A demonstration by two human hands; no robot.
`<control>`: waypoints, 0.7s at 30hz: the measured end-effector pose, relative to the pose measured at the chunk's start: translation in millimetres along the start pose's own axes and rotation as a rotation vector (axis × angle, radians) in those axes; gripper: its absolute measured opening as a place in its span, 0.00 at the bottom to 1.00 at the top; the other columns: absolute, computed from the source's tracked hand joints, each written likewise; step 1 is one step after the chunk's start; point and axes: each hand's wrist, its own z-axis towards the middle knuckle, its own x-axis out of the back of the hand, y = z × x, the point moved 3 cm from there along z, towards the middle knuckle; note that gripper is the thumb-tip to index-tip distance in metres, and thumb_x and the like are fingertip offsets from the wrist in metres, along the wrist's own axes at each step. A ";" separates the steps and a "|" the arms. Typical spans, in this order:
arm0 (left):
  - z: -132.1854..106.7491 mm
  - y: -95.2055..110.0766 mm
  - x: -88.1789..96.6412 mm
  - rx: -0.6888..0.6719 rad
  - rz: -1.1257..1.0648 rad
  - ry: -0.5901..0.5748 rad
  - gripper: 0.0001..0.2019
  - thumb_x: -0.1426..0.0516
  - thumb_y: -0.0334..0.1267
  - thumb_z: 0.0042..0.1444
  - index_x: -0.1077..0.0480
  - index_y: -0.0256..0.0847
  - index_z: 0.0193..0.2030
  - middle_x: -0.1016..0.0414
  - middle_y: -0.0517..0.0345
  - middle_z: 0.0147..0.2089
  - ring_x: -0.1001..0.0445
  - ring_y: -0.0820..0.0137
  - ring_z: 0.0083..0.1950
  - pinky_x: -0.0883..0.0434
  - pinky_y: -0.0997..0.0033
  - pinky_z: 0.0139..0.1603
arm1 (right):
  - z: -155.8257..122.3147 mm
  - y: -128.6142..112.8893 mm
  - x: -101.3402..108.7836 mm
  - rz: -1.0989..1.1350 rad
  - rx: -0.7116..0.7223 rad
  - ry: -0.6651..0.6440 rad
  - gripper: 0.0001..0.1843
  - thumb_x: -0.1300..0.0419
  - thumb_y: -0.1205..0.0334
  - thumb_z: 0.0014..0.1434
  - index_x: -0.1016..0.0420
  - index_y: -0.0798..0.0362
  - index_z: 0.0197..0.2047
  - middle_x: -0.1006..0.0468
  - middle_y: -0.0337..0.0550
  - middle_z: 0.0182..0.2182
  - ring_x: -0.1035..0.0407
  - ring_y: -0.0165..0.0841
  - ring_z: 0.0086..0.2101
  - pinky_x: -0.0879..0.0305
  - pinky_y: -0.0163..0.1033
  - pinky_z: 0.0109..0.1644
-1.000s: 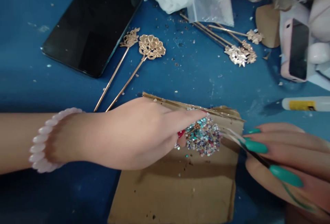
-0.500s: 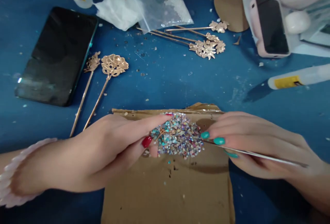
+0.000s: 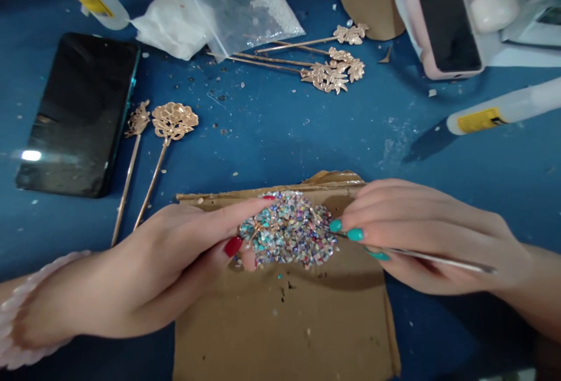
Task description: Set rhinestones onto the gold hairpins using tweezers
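Observation:
My left hand, with red nails, closes its thumb and fingers on a gold-coloured ornament set with turquoise chips. Most of this piece is hidden by the fingers or blends into the stones behind it. Small glittering multicoloured rhinestones lie in a heap just beyond, on a piece of brown cardboard. At the heap's right edge my right hand, with teal nails, pinches a slim metal tool. Its dark tip points left into the stones; its exact kind is unclear.
Gold hair sticks lie at left beside a black phone. Several more hair sticks lie behind, near a zip bag. Glue bottles with yellow labels and a pink-cased device also lie on the blue table.
The view has shifted slightly, so most things sit further left in the picture. Both hands keep their grips, and the tool tip stays by the stones' right edge.

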 end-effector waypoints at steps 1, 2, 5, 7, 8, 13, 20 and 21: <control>-0.2 0.1 -0.3 -0.002 -0.004 -0.002 0.31 0.52 0.28 0.62 0.53 0.40 0.71 0.22 0.54 0.46 0.23 0.66 0.49 0.26 0.66 0.52 | 0.5 -0.5 -0.7 -0.001 0.013 -0.015 0.05 0.45 0.72 0.59 0.30 0.57 0.39 0.20 0.45 0.33 0.24 0.30 0.39 0.24 0.35 0.48; -0.5 0.0 -0.3 -0.004 -0.003 0.003 0.31 0.52 0.28 0.61 0.53 0.40 0.71 0.22 0.55 0.44 0.23 0.67 0.47 0.26 0.67 0.52 | 0.9 -0.9 -1.3 -0.012 0.023 -0.028 0.05 0.45 0.71 0.60 0.30 0.56 0.39 0.20 0.45 0.33 0.24 0.30 0.38 0.24 0.36 0.48; -1.7 -1.7 -0.4 0.014 0.025 0.006 0.31 0.52 0.30 0.62 0.53 0.42 0.71 0.22 0.55 0.45 0.23 0.66 0.48 0.26 0.68 0.51 | 1.4 -0.9 -2.5 -0.045 0.033 -0.031 0.06 0.47 0.70 0.62 0.30 0.55 0.38 0.20 0.44 0.32 0.24 0.29 0.37 0.24 0.36 0.47; -1.5 -2.3 -0.1 0.006 0.039 0.011 0.31 0.52 0.31 0.61 0.53 0.42 0.71 0.21 0.55 0.45 0.23 0.65 0.50 0.25 0.68 0.49 | 1.1 0.0 -2.7 -0.037 0.024 -0.007 0.06 0.47 0.69 0.62 0.30 0.55 0.39 0.20 0.44 0.32 0.24 0.29 0.37 0.24 0.36 0.46; -1.0 -2.1 0.0 -0.004 0.040 0.013 0.31 0.52 0.31 0.61 0.53 0.42 0.71 0.21 0.55 0.45 0.23 0.64 0.49 0.25 0.69 0.48 | 1.0 0.3 -3.0 -0.029 0.023 0.001 0.06 0.47 0.70 0.62 0.30 0.55 0.39 0.20 0.44 0.32 0.24 0.30 0.37 0.25 0.36 0.46; 2.6 0.2 0.0 -0.026 0.030 0.018 0.30 0.53 0.30 0.62 0.53 0.42 0.71 0.21 0.56 0.43 0.22 0.67 0.47 0.25 0.70 0.47 | 0.8 0.9 -3.6 0.021 0.043 0.027 0.05 0.46 0.72 0.60 0.31 0.58 0.40 0.21 0.47 0.33 0.24 0.31 0.37 0.25 0.37 0.44; 5.6 3.5 0.4 -0.048 0.014 0.029 0.31 0.53 0.28 0.61 0.53 0.43 0.71 0.22 0.57 0.41 0.22 0.68 0.42 0.24 0.70 0.45 | -1.0 -0.9 -3.0 -0.006 0.017 0.004 0.06 0.46 0.71 0.59 0.31 0.54 0.40 0.20 0.42 0.32 0.24 0.28 0.36 0.25 0.35 0.46; 6.2 4.1 0.7 -0.059 0.016 0.040 0.31 0.53 0.28 0.60 0.53 0.43 0.71 0.22 0.57 0.40 0.22 0.68 0.41 0.23 0.69 0.43 | -1.1 -0.9 -3.1 -0.019 0.010 0.005 0.07 0.46 0.72 0.59 0.31 0.54 0.39 0.21 0.42 0.31 0.24 0.28 0.35 0.25 0.35 0.45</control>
